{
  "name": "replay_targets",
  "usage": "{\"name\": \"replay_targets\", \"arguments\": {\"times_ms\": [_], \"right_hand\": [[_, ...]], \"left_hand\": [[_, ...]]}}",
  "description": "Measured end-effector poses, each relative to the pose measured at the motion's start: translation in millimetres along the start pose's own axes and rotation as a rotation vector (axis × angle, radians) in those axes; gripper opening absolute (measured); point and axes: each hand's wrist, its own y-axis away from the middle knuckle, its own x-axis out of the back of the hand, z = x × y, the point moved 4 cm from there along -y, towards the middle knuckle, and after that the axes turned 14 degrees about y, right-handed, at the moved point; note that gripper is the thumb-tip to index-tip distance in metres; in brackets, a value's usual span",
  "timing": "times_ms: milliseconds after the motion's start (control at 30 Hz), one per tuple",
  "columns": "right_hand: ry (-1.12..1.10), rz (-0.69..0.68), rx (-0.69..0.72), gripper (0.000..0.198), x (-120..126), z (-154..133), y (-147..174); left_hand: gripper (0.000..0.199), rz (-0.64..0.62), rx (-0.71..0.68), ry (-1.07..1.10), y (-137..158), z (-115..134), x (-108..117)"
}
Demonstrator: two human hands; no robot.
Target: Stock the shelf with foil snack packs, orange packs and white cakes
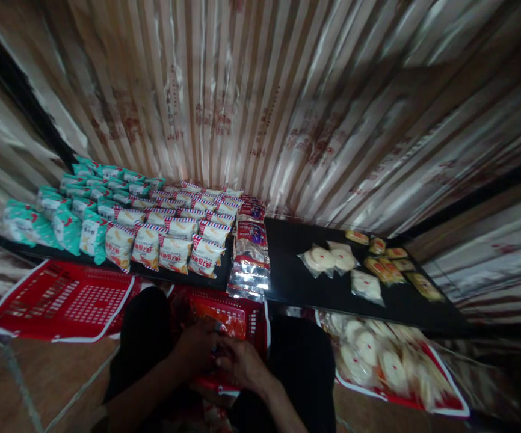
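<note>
Since the light's pretty dim down there, I can't tell what the fingers are doing: left hand (200, 347) and right hand (245, 359) meet with fingers bent inward, and whatever might be pinched between them is hidden. They're right over the orange-red packs (230, 320), which sit in the middle basket (257, 310) between the person's knees (303, 355). My guess is it's parked there so both hands reach the packs without stretching.

Up on the black tabletop (287, 264) it's all sorted by kind, probably so each sort is easy to spot: teal bags (92, 233) at the left, striped-top bags (177, 249) beside them in rows, then a column of silver-ended packs (250, 255) that looks lined up front to back. Further right, wrapped white rounds (323, 258) and yellow packs (384, 269) lie looser. The right basket (459, 412) holds more white rounds, likely kept below their match.
</note>
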Motion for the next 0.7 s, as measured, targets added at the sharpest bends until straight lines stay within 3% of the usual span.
{"name": "replay_targets", "arguments": {"times_ms": [100,200,367,433,500,600,700], "right_hand": [[-0.163,0.028,-0.024,0.025,11.5,-11.0,8.1],[-0.399,0.097,-0.014,0.031,26.8,-22.0,17.0],[-0.717,0.272,-0.065,0.037,55.2,-25.9,35.0],[-0.850,0.388,-0.107,0.037,63.4,-23.3,40.9],[-0.978,0.482,-0.120,0.038,68.8,-23.2,44.9],[-1.125,0.549,-0.126,0.041,73.5,-27.7,48.4],[-1.235,0.565,-0.162,0.044,74.2,-31.9,50.7]], "left_hand": [[0.013,0.017,-0.177,-0.153,7.6,30.3,18.3],[0.015,0.127,-0.336,-0.264,18.1,64.7,40.7],[0.035,0.726,-0.718,-0.127,58.4,109.8,89.0],[0.038,0.827,-0.828,-0.037,70.9,114.9,95.9],[0.032,0.834,-0.787,0.115,71.9,111.1,95.4],[0.021,0.797,-0.518,0.443,58.6,93.9,84.9],[0.027,0.652,-0.267,0.751,40.9,80.2,69.5]]}}
